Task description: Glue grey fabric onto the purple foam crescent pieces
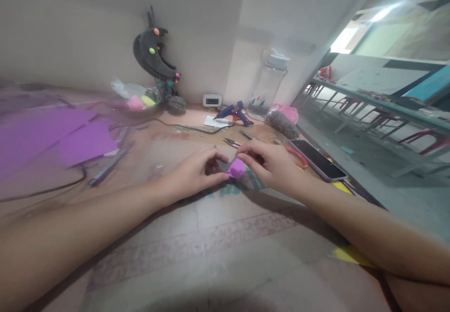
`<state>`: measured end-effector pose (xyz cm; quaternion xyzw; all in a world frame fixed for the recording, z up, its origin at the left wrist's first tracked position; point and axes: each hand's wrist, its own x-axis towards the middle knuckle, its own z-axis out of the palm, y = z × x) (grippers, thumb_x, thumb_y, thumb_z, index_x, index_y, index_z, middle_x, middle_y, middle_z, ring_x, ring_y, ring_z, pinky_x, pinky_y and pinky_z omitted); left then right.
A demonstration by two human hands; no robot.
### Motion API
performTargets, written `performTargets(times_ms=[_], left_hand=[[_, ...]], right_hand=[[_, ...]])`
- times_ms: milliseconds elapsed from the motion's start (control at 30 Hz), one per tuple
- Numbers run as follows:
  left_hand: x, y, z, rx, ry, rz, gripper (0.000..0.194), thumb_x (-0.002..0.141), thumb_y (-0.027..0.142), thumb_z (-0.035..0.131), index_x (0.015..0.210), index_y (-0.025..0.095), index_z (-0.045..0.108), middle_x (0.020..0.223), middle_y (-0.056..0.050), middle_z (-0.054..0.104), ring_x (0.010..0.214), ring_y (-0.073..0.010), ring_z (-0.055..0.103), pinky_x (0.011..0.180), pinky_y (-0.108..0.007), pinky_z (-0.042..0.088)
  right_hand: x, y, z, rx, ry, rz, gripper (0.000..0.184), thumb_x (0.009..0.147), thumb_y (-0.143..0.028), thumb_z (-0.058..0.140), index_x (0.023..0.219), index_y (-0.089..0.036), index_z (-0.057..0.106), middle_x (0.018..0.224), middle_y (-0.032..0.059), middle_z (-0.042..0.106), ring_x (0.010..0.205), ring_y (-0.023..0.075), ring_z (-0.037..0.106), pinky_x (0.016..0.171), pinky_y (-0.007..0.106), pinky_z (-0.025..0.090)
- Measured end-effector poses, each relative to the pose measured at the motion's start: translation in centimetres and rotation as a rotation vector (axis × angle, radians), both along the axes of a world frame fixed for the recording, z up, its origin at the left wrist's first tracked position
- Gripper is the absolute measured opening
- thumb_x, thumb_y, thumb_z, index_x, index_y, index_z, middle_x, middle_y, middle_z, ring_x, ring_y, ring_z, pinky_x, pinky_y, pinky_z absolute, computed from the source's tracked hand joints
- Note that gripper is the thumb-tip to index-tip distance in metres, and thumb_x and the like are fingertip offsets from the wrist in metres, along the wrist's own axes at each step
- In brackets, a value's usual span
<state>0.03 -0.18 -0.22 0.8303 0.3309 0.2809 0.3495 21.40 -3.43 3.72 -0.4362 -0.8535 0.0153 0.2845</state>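
My left hand (207,169) is closed, its thumb and fingers pinching a small grey piece of sheet material (223,165) together with a purple rounded piece (236,168). The fingertips of my right hand (262,159) pinch the upper edge of the grey piece. Both hands are low over the table, and the pieces are partly hidden by the fingers. Just beyond them lie pointed metal tools that look like snips (232,143). Beside my right hand is an orange handle loop (298,157), partly covered by the hand.
Purple sheets (86,141) and a pen (108,167) lie left. At the back are a dark crescent decoration (147,54), a small digital clock (212,100), a blue glue gun (235,112) with a cord, and a clear bottle (269,85). A phone (318,159) lies near the right edge.
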Motion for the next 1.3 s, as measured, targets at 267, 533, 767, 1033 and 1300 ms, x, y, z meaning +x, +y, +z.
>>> performTargets(times_ms=[267,533,767,1033,1300], left_hand=[[0.0,0.1,-0.2,0.014,-0.012,-0.003,0.029,0.083,0.039,0.063,0.105,0.021,0.059,0.093,-0.003,0.062,0.080,-0.0173,0.061,0.071,-0.031,0.050],[-0.3,-0.2,0.1,0.193,-0.084,0.056,0.026,0.085,0.040,0.062,0.104,0.023,0.059,0.100,-0.003,0.062,0.091,-0.0182,0.061,0.081,-0.033,0.048],[-0.5,-0.8,0.2,0.348,-0.096,0.073,0.024,0.086,0.036,0.063,0.105,0.023,0.057,0.101,-0.002,0.062,0.094,-0.0178,0.059,0.084,-0.032,0.047],[-0.6,-1.1,0.2,0.370,-0.107,0.012,0.020,0.086,0.032,0.063,0.102,0.023,0.055,0.098,-0.001,0.061,0.092,-0.0163,0.059,0.082,-0.031,0.046],[-0.5,-1.8,0.4,0.389,-0.078,-0.028,0.019,0.086,0.030,0.063,0.101,0.024,0.054,0.095,-0.002,0.061,0.088,-0.0166,0.059,0.077,-0.030,0.047]], right_hand=[[1.3,0.9,1.9,-0.053,-0.165,0.012,0.015,0.091,-0.026,0.054,0.094,-0.019,0.067,0.079,0.0020,0.069,0.068,0.0132,0.058,0.061,0.024,0.038],[3.4,2.2,3.8,-0.304,-0.206,0.032,0.016,0.089,-0.031,0.056,0.088,-0.022,0.069,0.083,-0.0002,0.071,0.073,0.0154,0.062,0.064,0.026,0.042],[3.7,3.1,3.6,-0.334,-0.127,-0.029,0.019,0.087,-0.035,0.058,0.082,-0.021,0.070,0.074,0.0000,0.068,0.067,0.0148,0.059,0.059,0.026,0.039],[3.1,2.9,2.8,-0.256,-0.061,-0.119,0.019,0.086,-0.033,0.060,0.082,-0.018,0.070,0.067,-0.0008,0.063,0.060,0.0117,0.052,0.054,0.024,0.034],[2.8,2.7,2.2,-0.156,-0.012,-0.093,0.016,0.087,-0.030,0.060,0.085,-0.018,0.071,0.070,0.0004,0.064,0.061,0.0119,0.051,0.057,0.024,0.036]])
